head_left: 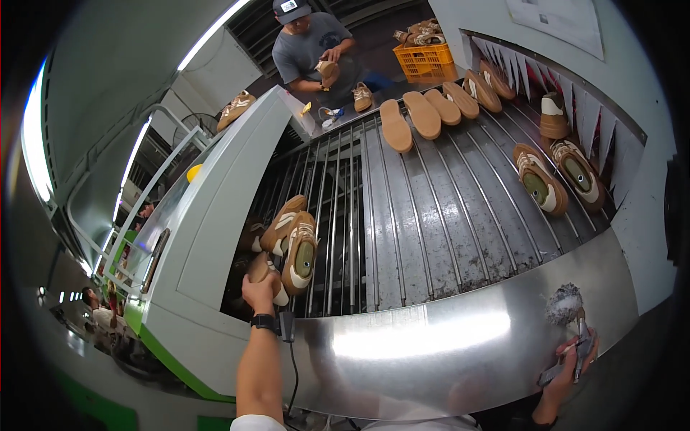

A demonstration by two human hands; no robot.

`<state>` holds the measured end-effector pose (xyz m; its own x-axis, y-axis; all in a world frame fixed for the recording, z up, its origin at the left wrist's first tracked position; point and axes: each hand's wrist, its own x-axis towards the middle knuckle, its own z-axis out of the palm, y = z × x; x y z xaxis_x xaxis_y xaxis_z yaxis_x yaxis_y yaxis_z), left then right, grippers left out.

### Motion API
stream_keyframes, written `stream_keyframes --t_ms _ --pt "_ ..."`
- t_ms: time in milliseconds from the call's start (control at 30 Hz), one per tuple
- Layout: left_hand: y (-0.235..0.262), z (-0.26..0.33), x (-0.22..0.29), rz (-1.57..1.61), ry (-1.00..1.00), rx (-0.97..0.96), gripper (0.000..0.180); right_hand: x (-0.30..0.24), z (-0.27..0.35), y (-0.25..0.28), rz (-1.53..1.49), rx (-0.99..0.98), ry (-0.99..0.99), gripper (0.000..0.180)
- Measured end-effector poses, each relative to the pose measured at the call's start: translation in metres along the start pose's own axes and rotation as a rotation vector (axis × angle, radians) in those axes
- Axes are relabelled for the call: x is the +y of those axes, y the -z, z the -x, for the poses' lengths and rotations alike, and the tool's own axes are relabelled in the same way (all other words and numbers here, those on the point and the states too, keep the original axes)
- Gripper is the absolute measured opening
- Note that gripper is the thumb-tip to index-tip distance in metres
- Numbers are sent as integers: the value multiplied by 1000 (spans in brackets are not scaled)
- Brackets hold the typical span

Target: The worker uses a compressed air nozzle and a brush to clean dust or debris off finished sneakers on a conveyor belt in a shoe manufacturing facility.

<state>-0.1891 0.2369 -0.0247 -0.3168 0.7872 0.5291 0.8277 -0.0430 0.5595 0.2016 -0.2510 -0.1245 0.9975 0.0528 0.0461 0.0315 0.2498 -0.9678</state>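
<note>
Shoe (261,266) partly behind L hand (256,292)

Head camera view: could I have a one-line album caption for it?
Left hand gripping a tan shoe, right hand holding a metal tool, while a co-worker handles another shoe.

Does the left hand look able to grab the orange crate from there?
Probably not: the left hand is holding a shoe, and the crate sits beyond the rack.
</note>
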Motion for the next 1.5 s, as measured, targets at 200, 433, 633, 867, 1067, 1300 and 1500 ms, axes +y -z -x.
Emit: stream_keyframes --t_ms 200,433,633,867,1067,1300,1500 --pt "63 40 8 571 216 -12 69 10 -2 3 24 -61 12 60" --pt "170 142 58 343 -522 -293 75 1 -1 -2 -40 -62 20 49" --pt "181 201 81 -198 -1833 -925 41 -3 1 -11 -78 -113 36 42" --pt "175 202 124 50 -1149 -965 76 -8 4 -13 -78 -107 30 47" --pt "109 183 110 517 133 -1643 92 -10 2 -13 -134 -158 17 50" --pt "105 229 139 975 738 -1789 85 -31 6 -19 -26 -136 -84 50" --pt "96 249 155 1016 751 -1811 86 -87 21 -62 -88 -562 -398 47"
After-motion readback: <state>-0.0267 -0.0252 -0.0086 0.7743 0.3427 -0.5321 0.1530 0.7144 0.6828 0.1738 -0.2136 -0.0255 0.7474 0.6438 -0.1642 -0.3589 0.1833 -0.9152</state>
